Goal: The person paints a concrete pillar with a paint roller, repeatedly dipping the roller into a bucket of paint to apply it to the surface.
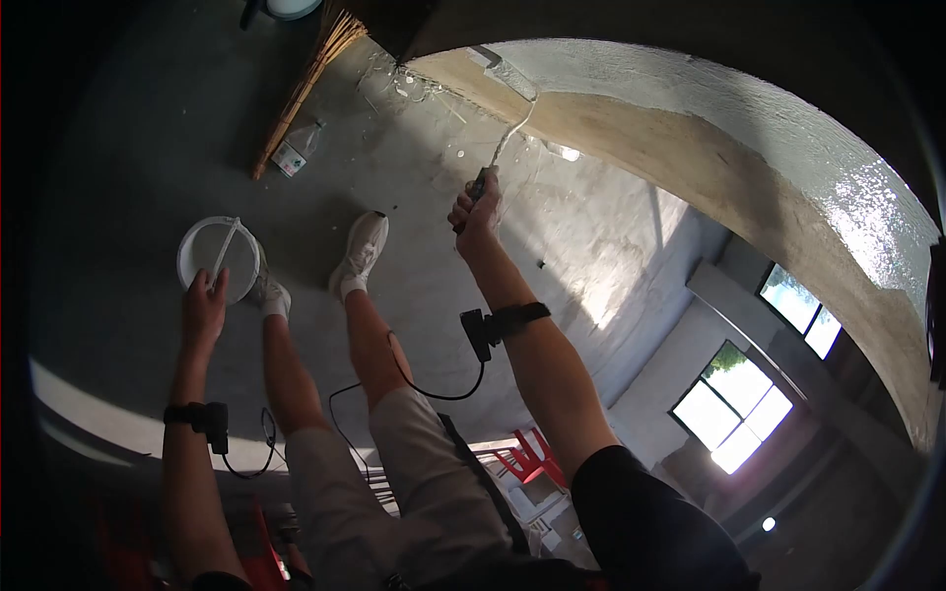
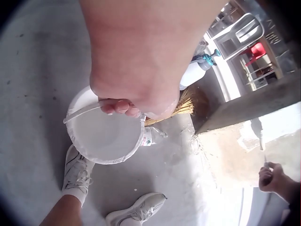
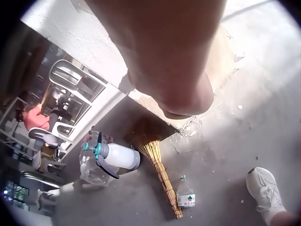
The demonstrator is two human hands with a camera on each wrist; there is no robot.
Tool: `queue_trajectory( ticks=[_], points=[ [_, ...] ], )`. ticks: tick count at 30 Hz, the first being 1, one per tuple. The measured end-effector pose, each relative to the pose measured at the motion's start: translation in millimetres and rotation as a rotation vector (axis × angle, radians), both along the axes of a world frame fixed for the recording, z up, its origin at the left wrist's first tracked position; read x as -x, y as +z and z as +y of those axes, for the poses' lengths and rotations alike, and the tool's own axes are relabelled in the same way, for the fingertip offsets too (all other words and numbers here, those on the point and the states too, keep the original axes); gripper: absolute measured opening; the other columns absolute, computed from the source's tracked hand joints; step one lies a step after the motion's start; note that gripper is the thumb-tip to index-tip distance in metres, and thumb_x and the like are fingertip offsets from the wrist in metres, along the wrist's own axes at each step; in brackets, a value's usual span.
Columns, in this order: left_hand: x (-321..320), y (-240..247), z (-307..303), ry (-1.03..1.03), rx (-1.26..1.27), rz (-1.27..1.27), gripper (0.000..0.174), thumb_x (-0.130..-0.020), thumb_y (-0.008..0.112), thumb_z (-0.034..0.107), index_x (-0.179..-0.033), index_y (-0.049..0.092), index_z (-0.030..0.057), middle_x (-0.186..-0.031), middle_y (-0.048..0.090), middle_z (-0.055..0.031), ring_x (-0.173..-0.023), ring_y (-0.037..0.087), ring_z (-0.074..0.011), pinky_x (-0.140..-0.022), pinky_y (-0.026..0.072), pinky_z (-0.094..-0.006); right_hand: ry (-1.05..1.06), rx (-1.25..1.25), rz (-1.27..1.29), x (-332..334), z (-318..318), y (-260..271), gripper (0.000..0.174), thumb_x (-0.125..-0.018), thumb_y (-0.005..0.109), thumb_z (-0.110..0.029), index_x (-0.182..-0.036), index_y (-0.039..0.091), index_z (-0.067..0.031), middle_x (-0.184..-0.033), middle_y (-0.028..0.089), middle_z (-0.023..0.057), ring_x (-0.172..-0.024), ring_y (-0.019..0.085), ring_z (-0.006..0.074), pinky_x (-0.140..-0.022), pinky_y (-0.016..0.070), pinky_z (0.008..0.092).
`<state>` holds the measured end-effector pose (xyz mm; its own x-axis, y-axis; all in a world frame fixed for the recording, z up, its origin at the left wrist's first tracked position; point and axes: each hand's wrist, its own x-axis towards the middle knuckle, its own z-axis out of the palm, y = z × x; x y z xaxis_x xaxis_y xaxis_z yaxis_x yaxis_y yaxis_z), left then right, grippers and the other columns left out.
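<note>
My right hand [image 1: 478, 215] grips the dark handle of a paint roller [image 1: 509, 76]. Its bent shaft is coated white, and the roller head lies against the lower part of the wall [image 1: 631, 128], where wet white paint meets bare tan surface. Low on the left, my left hand [image 1: 203, 313] holds a white bucket [image 2: 80, 149] by its bail handle [image 2: 84, 112], fingers curled round it. White paint shows inside the bucket, whose rim is wrapped in film. In the right wrist view, the forearm and hand hide the roller.
A straw broom [image 3: 162, 176] lies on the floor beside a clear plastic bottle [image 3: 186, 195]. Past the wall's corner stands a white spray bottle [image 3: 122, 156] with a teal top. My shoes [image 1: 365, 246] are near the bucket. A red chair [image 1: 532, 456] and windows [image 1: 734, 404] are farther off.
</note>
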<state>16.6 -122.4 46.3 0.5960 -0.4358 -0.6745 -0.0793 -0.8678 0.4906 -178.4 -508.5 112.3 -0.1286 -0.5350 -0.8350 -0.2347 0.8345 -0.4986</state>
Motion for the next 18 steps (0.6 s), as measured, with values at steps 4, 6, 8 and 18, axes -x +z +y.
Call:
queue_trajectory(
  ticks=[4,6,8,18],
  points=[
    [-2,3,-14,0.008,0.004,0.081,0.047,-0.092,0.051,0.044,-0.091,0.054,-0.0024,-0.083,0.061,-0.0259,-0.085,0.058,-0.0448,-0.066,0.0460,-0.0438,-0.093,-0.053,-0.099,36,-10,35,0.049,-0.090,0.043,-0.059,-0.070,0.041,-0.0140,-0.048,0.030,-0.0047,-0.036,0.025,0.0094,-0.036,0.0182,0.0253],
    [1,1,-20,-0.006,0.019,0.073,0.047,-0.092,0.051,0.044,-0.091,0.054,-0.0026,-0.083,0.061,-0.0260,-0.085,0.059,-0.0446,-0.066,0.0459,-0.0436,-0.024,-0.117,-0.068,56,-23,38,0.050,-0.090,0.040,-0.061,-0.070,0.041,-0.0149,-0.048,0.028,-0.0062,-0.036,0.024,0.0082,-0.036,0.0181,0.0247],
    [2,1,-22,-0.005,-0.002,0.049,0.046,-0.093,0.051,0.044,-0.089,0.052,-0.0026,-0.081,0.060,-0.0259,-0.083,0.059,-0.0445,-0.065,0.0453,-0.0437,0.082,-0.129,-0.043,64,-41,34,0.050,-0.091,0.040,-0.061,-0.070,0.041,-0.0151,-0.048,0.027,-0.0063,-0.036,0.023,0.0079,-0.036,0.0185,0.0245],
    [2,-6,-32,-0.011,0.063,-0.008,0.045,-0.094,0.050,0.042,-0.086,0.050,-0.0027,-0.082,0.059,-0.0258,-0.080,0.057,-0.0457,-0.064,0.0450,-0.0441,0.123,-0.152,0.074,14,-55,-41,0.048,-0.092,0.040,-0.057,-0.069,0.038,-0.0147,-0.049,0.026,-0.0061,-0.037,0.022,0.0077,-0.036,0.0211,0.0243]
  ],
)
